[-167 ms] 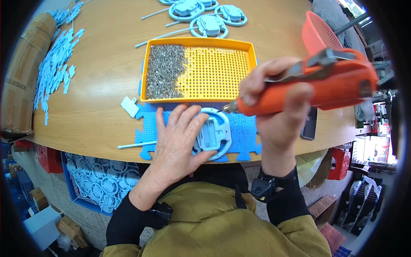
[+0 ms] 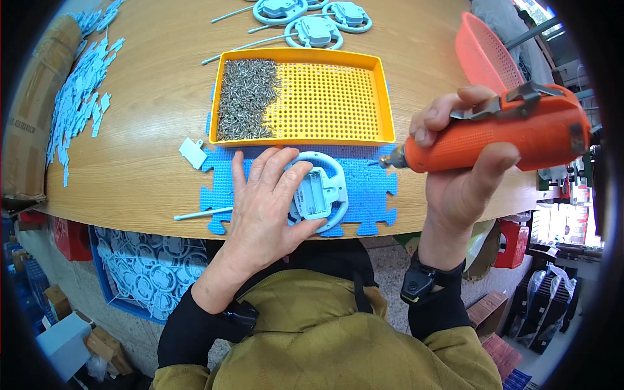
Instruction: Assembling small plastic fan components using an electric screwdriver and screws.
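On the blue foam mat (image 2: 369,205) lies a light-blue plastic toy steering wheel (image 2: 340,198), its battery compartment facing up and a thin rod sticking out to the left. My left hand (image 2: 263,201) grips it, fingers at the top and thumb low on the compartment, hiding its left side. An orange electric screwdriver (image 2: 507,133) is wrapped in my right hand (image 2: 458,185), held in the air right of the wheel. Its tip points left, apart from the wheel. Left of the mat's top edge rests a small pale-blue cover (image 2: 193,153).
Behind the mat stands a yellow tray (image 2: 386,97) with a pile of screws (image 2: 246,101) on its left. Several more wheels (image 2: 313,31) lie farther back. Loose blue pieces (image 2: 78,91) and a cardboard box (image 2: 39,110) are at left; a pink basket (image 2: 484,55) at right. A bin of wheels (image 2: 149,273) sits below.
My right hand has drawn the screwdriver to the right; its tip was at the wheel's upper rim and is now clear of it. My left hand stays on the wheel.
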`<state>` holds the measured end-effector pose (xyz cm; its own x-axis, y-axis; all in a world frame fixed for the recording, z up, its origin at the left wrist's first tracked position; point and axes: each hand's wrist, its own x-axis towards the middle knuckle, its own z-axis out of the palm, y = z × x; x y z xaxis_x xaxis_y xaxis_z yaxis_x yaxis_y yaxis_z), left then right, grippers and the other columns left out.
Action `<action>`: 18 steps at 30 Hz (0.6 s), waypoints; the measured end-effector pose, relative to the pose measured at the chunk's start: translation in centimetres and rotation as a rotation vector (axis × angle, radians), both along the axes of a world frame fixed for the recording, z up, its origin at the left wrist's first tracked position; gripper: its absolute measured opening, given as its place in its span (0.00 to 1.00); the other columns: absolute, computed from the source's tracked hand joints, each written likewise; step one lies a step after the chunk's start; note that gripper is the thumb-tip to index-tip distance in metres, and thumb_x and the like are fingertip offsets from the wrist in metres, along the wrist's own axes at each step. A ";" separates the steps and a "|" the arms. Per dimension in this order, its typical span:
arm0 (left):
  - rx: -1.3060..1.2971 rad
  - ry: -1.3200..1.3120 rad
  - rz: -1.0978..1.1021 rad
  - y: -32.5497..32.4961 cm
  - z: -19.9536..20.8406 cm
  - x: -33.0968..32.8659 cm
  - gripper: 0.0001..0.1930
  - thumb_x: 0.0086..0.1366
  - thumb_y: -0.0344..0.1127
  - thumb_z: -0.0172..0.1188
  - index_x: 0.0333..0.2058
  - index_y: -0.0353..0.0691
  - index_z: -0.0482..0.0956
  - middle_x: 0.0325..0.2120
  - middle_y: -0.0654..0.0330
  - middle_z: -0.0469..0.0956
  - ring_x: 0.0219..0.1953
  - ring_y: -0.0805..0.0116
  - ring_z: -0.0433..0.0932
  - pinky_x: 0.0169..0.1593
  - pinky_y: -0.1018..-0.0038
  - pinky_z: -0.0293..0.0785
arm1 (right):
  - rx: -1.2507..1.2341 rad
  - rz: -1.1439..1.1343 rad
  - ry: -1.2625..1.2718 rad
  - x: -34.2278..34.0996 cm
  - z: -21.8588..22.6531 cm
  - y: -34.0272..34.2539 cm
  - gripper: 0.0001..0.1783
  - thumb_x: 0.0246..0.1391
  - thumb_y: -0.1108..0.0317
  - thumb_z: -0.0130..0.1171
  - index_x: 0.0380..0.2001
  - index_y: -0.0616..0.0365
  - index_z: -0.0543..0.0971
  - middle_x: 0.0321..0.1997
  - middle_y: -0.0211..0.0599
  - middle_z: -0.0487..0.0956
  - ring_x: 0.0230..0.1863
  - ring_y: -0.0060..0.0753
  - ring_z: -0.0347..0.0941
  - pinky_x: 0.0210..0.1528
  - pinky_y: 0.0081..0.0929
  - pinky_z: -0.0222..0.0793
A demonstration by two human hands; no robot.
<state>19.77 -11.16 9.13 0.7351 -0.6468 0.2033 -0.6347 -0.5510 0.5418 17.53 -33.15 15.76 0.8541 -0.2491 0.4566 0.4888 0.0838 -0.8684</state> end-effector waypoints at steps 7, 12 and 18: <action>-0.196 -0.184 0.026 0.4 0.7 -1.1 0.35 0.41 0.38 0.72 0.50 0.42 0.69 0.53 0.52 0.64 0.54 0.53 0.65 0.56 0.52 0.56 | -0.073 -0.224 0.010 -3.0 -1.0 -1.9 0.32 0.57 0.60 0.56 0.57 0.69 0.59 0.41 0.44 0.76 0.40 0.31 0.74 0.47 0.32 0.69; -0.173 -0.181 0.020 -0.1 0.7 -1.7 0.34 0.40 0.38 0.72 0.49 0.41 0.70 0.52 0.50 0.65 0.51 0.51 0.67 0.52 0.59 0.62 | 0.033 -0.179 -0.026 -3.9 -0.5 -2.3 0.30 0.59 0.61 0.54 0.57 0.68 0.60 0.42 0.44 0.76 0.40 0.32 0.74 0.47 0.32 0.70; -0.137 -0.129 0.039 -0.3 1.7 -2.5 0.35 0.38 0.37 0.73 0.49 0.41 0.70 0.51 0.50 0.66 0.50 0.51 0.67 0.52 0.61 0.62 | -0.091 -0.314 0.008 -4.2 0.9 -1.0 0.30 0.57 0.63 0.56 0.58 0.67 0.60 0.47 0.44 0.73 0.43 0.31 0.72 0.47 0.30 0.69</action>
